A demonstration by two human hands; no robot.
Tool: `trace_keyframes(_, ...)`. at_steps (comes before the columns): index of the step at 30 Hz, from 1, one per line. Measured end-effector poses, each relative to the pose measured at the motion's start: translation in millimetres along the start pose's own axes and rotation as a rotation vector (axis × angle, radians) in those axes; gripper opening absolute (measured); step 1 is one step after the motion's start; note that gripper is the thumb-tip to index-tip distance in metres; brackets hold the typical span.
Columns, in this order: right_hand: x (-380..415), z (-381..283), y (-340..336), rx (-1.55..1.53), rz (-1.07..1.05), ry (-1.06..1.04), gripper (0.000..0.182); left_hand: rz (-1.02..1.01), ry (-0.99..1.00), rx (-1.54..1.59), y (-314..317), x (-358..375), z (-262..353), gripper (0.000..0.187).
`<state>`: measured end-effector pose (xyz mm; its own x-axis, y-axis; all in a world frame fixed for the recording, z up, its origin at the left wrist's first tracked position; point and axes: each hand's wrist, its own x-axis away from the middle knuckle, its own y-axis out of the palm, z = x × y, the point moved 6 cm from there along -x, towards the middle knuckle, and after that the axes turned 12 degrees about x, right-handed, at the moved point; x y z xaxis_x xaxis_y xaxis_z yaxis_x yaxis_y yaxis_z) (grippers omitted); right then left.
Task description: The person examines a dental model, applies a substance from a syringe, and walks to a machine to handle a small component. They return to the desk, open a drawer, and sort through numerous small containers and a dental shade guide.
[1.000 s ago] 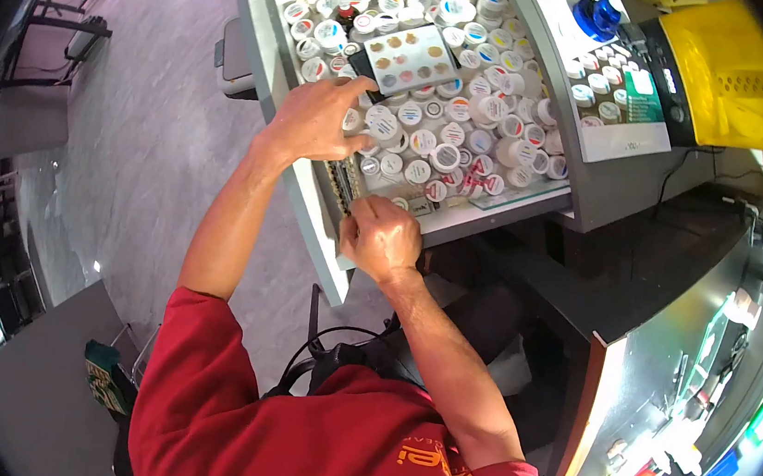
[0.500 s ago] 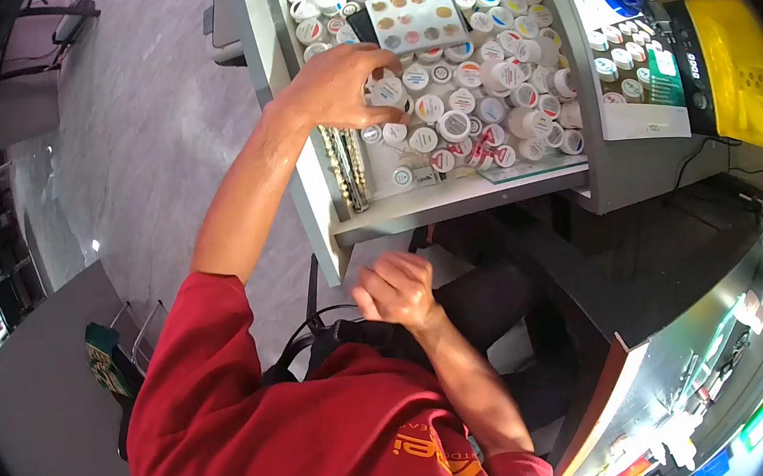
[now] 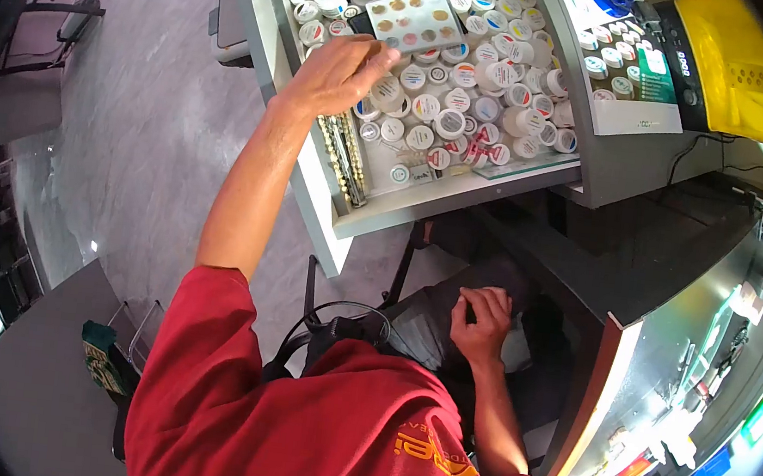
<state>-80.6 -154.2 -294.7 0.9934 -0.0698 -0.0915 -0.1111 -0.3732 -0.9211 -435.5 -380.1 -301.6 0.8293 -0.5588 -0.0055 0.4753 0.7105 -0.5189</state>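
My left hand [image 3: 339,71] reaches into the open drawer, over its left side. The thumb lies close to the bent fingers beside the near left corner of a pale palette [image 3: 414,20] with several coloured patches. Its fingertips are partly hidden, so whatever they hold, if anything, cannot be made out. Just below the thumb sits a white-lidded jar [image 3: 385,92] among many similar round jars [image 3: 456,100]. Over my dark-trousered lap hangs my right hand [image 3: 484,325], fingers loosely curved, thumb apart, with nothing visible in it.
The grey drawer [image 3: 460,200] has a side slot holding beaded strips [image 3: 343,160]. A glass plate [image 3: 538,166] lies at its near right. Right of it are a leaflet [image 3: 636,121], a yellow machine [image 3: 743,72] and a dark desk [image 3: 660,239]. A grey bin [image 3: 233,27] stands left.
My left hand has drawn up and back from around the white-lidded jar, its thumb moving nearer the fingers. My right hand has moved right, over my lap, and loosened from a fist.
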Motion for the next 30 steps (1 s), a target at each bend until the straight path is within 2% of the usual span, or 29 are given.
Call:
trace_keyframes(2,3.5,-2.1,1.7,0.061,0.066,-0.083,0.013,0.044,0.043,-0.029,-0.9,-1.2,-3.9,0.043)
trace_keyframes(13,-3.0,-2.2,6.3,0.06,0.081,-0.033,0.013,0.067,0.047,-0.03,-5.2,-1.7,1.6,0.03)
trace_keyframes(27,-2.3,0.0,8.8,0.093,0.074,-0.015,0.011,0.043,0.053,-0.012,-3.8,-3.5,7.2,0.029)
trace_keyframes(30,-3.7,0.0,8.1,0.077,0.081,-0.012,0.011,0.095,0.268,-0.137,-7.4,-2.1,30.4,0.023)
